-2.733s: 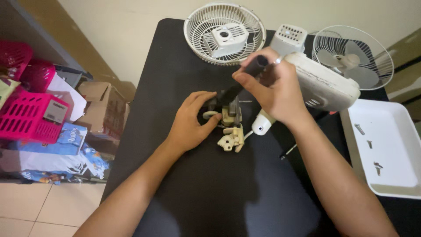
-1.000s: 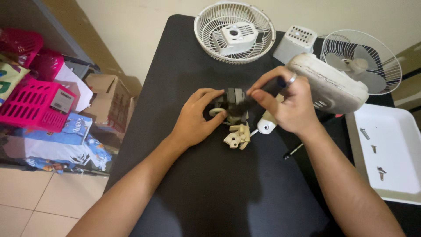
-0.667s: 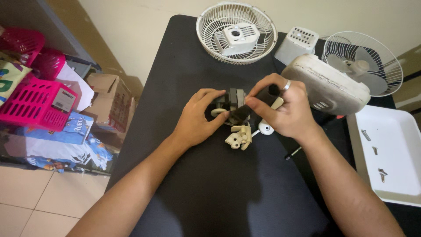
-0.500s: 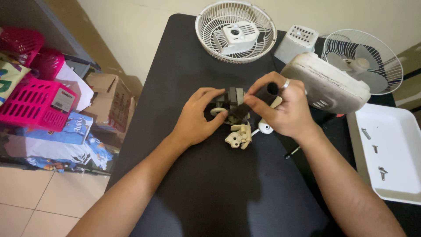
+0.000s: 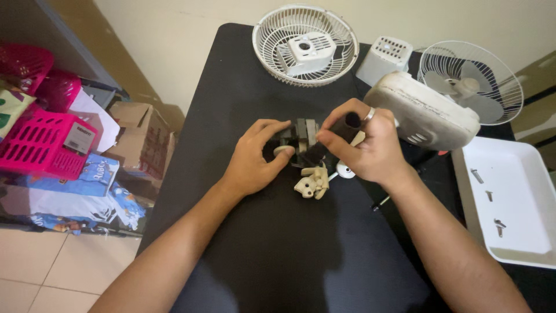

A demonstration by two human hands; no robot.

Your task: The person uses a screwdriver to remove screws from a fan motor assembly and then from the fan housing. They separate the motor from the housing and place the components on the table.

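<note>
meanwhile my left hand [image 5: 252, 159] gripped the small fan motor [image 5: 301, 139] mid-table on the black table [image 5: 260, 255], fingers curled around it. my right hand [image 5: 370, 148] was closed on a black screwdriver handle [image 5: 339, 136], its tip at the motor, above a cream plastic bracket [image 5: 313, 182].

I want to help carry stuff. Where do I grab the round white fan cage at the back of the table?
Probably by the outer rim of the fan cage, from the near-left side. It lies flat with its open side up, so fingers can hook over that edge. The left side has bare black table beside it; the white box crowds the right.
</note>
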